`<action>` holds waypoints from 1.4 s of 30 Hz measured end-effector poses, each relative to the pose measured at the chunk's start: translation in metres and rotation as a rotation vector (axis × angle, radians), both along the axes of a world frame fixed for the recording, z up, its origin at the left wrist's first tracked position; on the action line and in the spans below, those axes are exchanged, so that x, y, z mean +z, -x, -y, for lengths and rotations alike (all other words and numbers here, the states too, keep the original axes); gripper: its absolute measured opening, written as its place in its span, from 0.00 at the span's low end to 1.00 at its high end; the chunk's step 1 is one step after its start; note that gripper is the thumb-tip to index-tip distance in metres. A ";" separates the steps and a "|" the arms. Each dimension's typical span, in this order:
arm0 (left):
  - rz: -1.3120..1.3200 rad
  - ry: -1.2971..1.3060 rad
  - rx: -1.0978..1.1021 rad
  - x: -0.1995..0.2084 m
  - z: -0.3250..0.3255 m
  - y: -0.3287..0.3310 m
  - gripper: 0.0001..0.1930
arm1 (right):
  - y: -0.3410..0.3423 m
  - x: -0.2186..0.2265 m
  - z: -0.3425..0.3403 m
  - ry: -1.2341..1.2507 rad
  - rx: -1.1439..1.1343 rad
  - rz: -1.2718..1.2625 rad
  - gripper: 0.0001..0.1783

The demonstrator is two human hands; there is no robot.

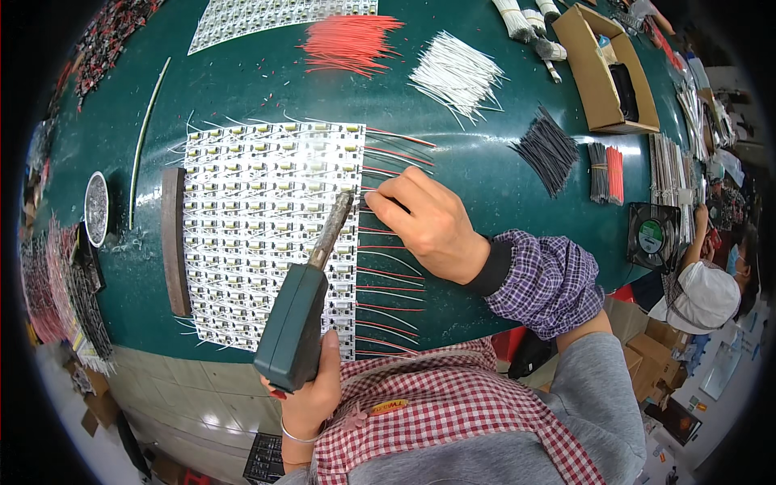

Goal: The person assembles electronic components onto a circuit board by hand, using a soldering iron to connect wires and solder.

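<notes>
My left hand [311,396] grips the dark green handle of a soldering iron [301,311], whose tip rests at the right edge of a white panel of small circuit boards [259,218] on the green table [477,162]. My right hand [424,222] pinches a thin wire at that same edge, close to the iron's tip. Red and white wires [392,279] stick out in a row along the panel's right side.
Piles of red wires [352,40], white wires [457,77] and black wires [550,149] lie further back. A cardboard box [606,73] stands at the back right, a small fan [653,236] at the right edge. A brown bar [172,242] lies left of the panel, a solder tin [96,208] beyond. Another person in a white cap [705,295] sits at right.
</notes>
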State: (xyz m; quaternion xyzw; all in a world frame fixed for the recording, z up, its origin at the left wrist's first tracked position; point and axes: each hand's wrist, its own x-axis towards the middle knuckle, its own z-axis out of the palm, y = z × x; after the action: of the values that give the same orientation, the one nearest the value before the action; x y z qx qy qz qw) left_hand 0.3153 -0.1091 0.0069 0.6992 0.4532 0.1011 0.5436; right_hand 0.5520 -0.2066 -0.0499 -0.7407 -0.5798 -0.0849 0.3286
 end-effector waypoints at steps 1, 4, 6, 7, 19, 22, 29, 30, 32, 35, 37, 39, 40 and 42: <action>0.045 -0.046 -0.065 -0.006 -0.001 0.008 0.15 | 0.000 0.000 0.000 -0.001 -0.001 0.001 0.12; 0.119 -0.092 -0.131 -0.012 -0.001 0.018 0.22 | 0.001 0.001 0.000 0.008 -0.005 0.000 0.12; 0.148 -0.091 -0.131 -0.012 -0.001 0.019 0.23 | 0.002 0.001 0.000 0.005 -0.007 0.000 0.12; 0.151 -0.139 -0.171 -0.013 -0.002 0.019 0.24 | 0.002 0.001 0.000 0.001 -0.010 0.001 0.12; 0.106 -0.206 -0.208 -0.009 -0.001 0.031 0.25 | 0.017 0.006 0.010 -0.026 0.040 -0.039 0.18; 0.059 -0.120 -0.094 0.004 0.005 0.018 0.18 | 0.016 0.003 0.007 -0.030 0.042 -0.018 0.15; 0.059 -0.080 -0.030 0.003 0.006 0.015 0.12 | 0.017 0.002 0.007 -0.019 0.043 -0.020 0.14; 0.058 -0.081 -0.031 0.001 0.006 0.015 0.12 | 0.017 0.002 0.007 -0.012 0.041 -0.021 0.14; 0.073 -0.188 -0.099 -0.002 0.005 0.016 0.12 | 0.017 0.003 0.007 -0.004 0.039 -0.021 0.14; 0.067 -0.185 -0.093 0.000 0.006 0.014 0.11 | 0.017 0.003 0.007 -0.004 0.037 -0.011 0.13; 0.060 -0.169 -0.089 0.001 0.006 0.014 0.12 | 0.017 0.003 0.007 0.001 0.047 -0.019 0.13; 0.054 -0.152 -0.087 0.002 0.006 0.015 0.12 | 0.017 0.002 0.007 0.000 0.043 -0.019 0.13; 0.045 -0.121 -0.058 0.002 0.007 0.015 0.12 | 0.017 0.002 0.007 -0.003 0.042 -0.020 0.13; 0.036 -0.091 -0.030 0.003 0.008 0.017 0.12 | 0.018 0.003 0.007 0.003 0.039 -0.032 0.14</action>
State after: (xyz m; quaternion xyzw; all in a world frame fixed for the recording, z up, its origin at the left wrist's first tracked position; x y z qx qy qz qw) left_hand 0.2981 -0.1170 0.0099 0.7278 0.4279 0.1261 0.5209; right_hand 0.5345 -0.2135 -0.0468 -0.7311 -0.5888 -0.0658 0.3385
